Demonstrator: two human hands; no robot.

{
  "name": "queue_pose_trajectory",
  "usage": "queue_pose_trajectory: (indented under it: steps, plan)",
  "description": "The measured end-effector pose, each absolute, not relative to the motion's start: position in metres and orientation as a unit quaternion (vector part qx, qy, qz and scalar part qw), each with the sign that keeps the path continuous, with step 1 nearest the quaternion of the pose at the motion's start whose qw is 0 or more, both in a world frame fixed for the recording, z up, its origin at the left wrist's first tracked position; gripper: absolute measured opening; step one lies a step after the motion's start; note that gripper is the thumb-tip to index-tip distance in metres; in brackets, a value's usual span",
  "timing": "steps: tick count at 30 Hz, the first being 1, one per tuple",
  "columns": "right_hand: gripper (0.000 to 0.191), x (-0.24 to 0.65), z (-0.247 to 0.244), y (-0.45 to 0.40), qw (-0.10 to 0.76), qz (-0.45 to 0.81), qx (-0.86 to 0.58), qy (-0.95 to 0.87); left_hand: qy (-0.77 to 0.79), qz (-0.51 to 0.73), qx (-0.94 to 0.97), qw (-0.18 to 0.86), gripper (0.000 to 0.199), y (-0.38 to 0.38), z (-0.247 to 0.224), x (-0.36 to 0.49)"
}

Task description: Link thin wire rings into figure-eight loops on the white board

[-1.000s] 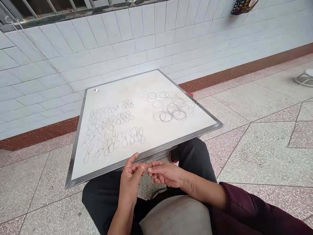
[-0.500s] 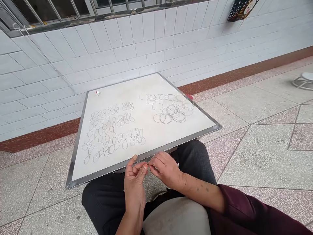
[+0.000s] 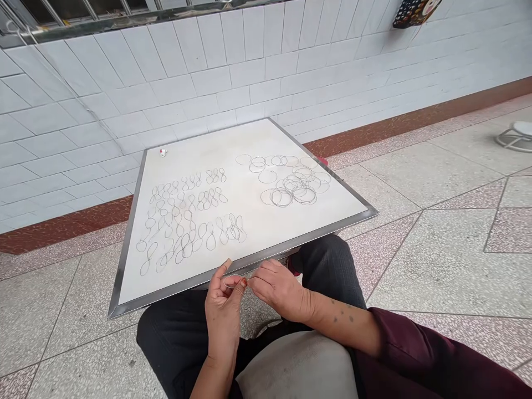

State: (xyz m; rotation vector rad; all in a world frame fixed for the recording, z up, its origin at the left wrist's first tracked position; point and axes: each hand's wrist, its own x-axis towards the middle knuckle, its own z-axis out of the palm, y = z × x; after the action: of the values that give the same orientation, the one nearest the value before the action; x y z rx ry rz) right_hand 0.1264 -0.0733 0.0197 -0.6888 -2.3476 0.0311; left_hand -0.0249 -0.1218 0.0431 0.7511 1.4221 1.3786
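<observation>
Just off the table's front edge, my left hand (image 3: pixel 224 302) pinches a thin wire loop (image 3: pixel 231 276) between thumb and fingers. My right hand (image 3: pixel 279 289) is closed on the other side of the same wire, its fingertips close to my left thumb. On the white table (image 3: pixel 249 138) lie several figure-eight wire loops (image 3: pixel 211 239) in rows on the left. Several round wire rings (image 3: pixel 293 191) overlap in a loose group on the right. The part of the wire inside my right fingers is hidden.
A small white and red object (image 3: pixel 163 152) sits at the table's far left corner. The table has a grey metal edge (image 3: pixel 183 287) and stands by a white tiled wall (image 3: pixel 208 77). A round stool (image 3: pixel 515 136) is on the floor at far right.
My hands have drawn slightly apart, the left one shifting a little left with the wire loop. The view has tilted slightly; the wires on the table look the same.
</observation>
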Motion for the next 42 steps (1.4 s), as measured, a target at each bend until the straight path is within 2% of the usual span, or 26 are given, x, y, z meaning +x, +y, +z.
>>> queue_pose_trajectory:
  steps: [4,9,14,16,18,20,25,28,42]
  plan:
    - [0.013,0.127,0.015,-0.074,0.309,0.006,-0.241,-0.92,0.588,0.552,0.34,0.484,0.06,-0.121,0.038,-0.03]
    - [0.012,0.125,0.012,-0.075,0.277,0.001,-0.226,-0.934,0.589,0.545,0.321,0.503,0.062,-0.117,0.029,-0.035]
    - [0.008,0.123,0.008,-0.075,0.285,0.055,-0.257,-0.922,0.573,0.544,0.286,0.542,0.063,-0.113,0.03,-0.042]
    - [0.007,0.124,0.01,-0.075,0.313,0.113,-0.294,-0.896,0.564,0.551,0.281,0.548,0.063,-0.113,0.034,-0.044]
    - [0.022,0.126,0.014,-0.075,0.336,0.195,-0.324,-0.863,0.559,0.558,0.277,0.547,0.064,-0.113,0.039,-0.044]
    - [0.028,0.126,0.02,-0.076,0.343,0.293,-0.346,-0.823,0.558,0.558,0.276,0.548,0.066,-0.115,0.043,-0.044]
    - [0.016,0.123,0.028,-0.081,0.327,0.548,-0.366,-0.678,0.556,0.543,0.29,0.558,0.068,-0.119,0.05,-0.045]
    - [0.018,0.119,0.027,-0.082,0.325,0.644,-0.352,-0.597,0.564,0.524,0.316,0.554,0.064,-0.119,0.053,-0.046]
    - [0.019,0.113,0.024,-0.071,0.405,0.639,-0.38,-0.532,0.549,0.513,0.355,0.556,0.061,-0.096,0.057,-0.043]
